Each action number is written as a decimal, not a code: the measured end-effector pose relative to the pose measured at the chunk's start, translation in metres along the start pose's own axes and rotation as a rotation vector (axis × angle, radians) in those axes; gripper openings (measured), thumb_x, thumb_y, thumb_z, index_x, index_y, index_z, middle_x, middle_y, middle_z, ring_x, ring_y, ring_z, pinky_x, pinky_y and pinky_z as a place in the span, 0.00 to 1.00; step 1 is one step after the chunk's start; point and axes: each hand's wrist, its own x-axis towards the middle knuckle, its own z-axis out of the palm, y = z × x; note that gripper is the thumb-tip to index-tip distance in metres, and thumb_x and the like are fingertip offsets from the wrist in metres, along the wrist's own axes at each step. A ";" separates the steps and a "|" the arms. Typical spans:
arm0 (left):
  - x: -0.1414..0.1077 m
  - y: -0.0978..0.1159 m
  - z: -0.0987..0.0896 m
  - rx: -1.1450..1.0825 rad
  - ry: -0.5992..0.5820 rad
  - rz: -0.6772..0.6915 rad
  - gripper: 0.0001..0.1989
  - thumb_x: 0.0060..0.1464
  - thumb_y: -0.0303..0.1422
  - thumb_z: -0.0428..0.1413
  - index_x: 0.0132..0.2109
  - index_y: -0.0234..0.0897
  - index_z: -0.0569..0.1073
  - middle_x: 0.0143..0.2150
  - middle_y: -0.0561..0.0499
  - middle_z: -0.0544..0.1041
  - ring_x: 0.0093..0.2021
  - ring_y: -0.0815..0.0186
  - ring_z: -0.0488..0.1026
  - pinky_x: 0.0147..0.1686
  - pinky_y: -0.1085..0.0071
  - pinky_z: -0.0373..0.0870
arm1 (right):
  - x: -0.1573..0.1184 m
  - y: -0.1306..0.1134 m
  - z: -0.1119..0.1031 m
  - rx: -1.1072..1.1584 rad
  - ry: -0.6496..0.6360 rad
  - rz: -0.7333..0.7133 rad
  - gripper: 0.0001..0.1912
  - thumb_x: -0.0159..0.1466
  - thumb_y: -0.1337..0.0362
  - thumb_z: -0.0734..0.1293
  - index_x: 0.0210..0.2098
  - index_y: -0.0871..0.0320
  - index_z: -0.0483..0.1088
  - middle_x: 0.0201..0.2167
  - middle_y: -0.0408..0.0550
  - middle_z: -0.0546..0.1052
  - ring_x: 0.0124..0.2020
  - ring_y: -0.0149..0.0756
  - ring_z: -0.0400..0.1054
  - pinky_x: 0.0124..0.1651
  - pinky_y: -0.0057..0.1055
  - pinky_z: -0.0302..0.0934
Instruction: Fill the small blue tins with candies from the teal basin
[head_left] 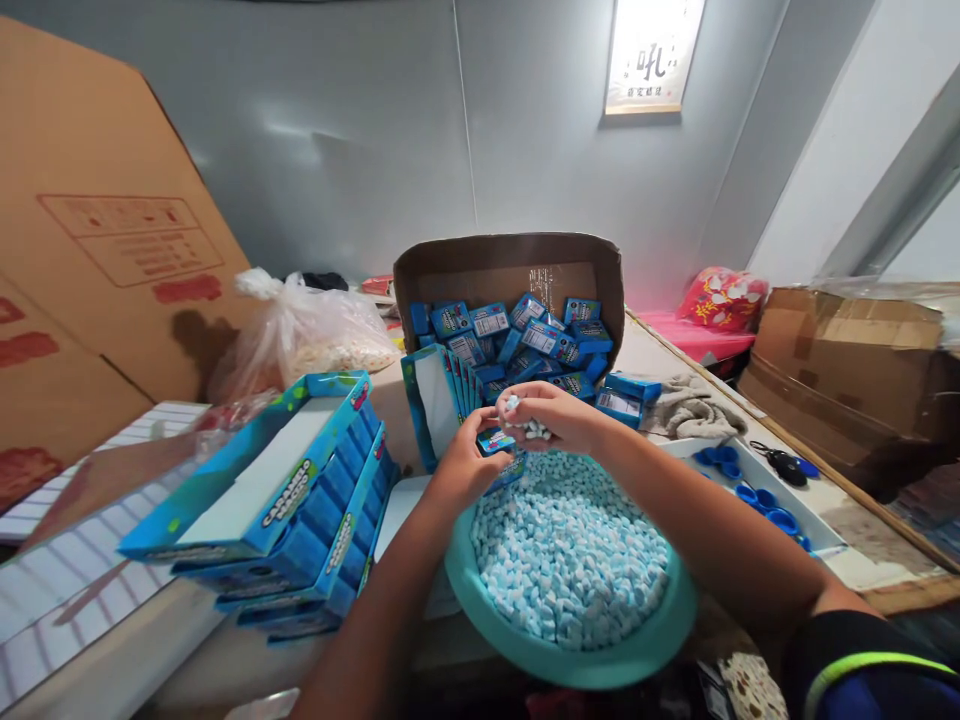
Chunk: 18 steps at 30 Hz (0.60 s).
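Observation:
Small pale blue and white candies (577, 560) fill a teal basin (480, 620) in front of me. My right hand (546, 415) is cupped around a clump of these candies, above the basin's far side. Just left of it, my left hand (474, 455) grips a small blue candy box (495, 440), its fingers around the box's sides. The two hands nearly touch, and part of the box is hidden behind them. Behind, a cardboard carton (510, 250) lies with its opening towards me and holds several blue candy boxes (544, 337).
Stacked blue display trays (277, 490) stand at left, and more trays (431, 400) stand upright by the carton. A plastic bag (307, 330) sits behind. To the right lie a grey cloth (694, 405) and a white tray (814, 515) with blue rings (757, 500).

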 end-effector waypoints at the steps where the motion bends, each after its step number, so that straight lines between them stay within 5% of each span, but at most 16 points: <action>1: -0.001 0.001 0.000 -0.008 -0.009 -0.019 0.28 0.42 0.28 0.62 0.54 0.38 0.71 0.56 0.43 0.77 0.60 0.51 0.71 0.60 0.57 0.68 | 0.002 0.002 0.000 0.046 0.032 -0.014 0.10 0.53 0.61 0.69 0.30 0.58 0.65 0.18 0.37 0.66 0.14 0.23 0.54 0.15 0.22 0.42; 10: -0.002 -0.002 0.001 -0.039 -0.030 -0.015 0.29 0.43 0.27 0.65 0.55 0.39 0.71 0.55 0.42 0.78 0.58 0.52 0.74 0.60 0.54 0.68 | 0.019 0.017 -0.014 0.334 0.362 -0.118 0.15 0.46 0.60 0.70 0.29 0.55 0.60 0.17 0.34 0.61 0.16 0.24 0.54 0.16 0.22 0.35; 18: -0.006 0.000 0.001 0.008 -0.083 0.069 0.29 0.47 0.31 0.65 0.57 0.39 0.70 0.57 0.41 0.77 0.59 0.52 0.74 0.57 0.57 0.71 | 0.023 0.025 -0.012 0.323 0.492 -0.265 0.15 0.47 0.60 0.70 0.28 0.55 0.60 0.18 0.35 0.63 0.18 0.26 0.59 0.18 0.22 0.42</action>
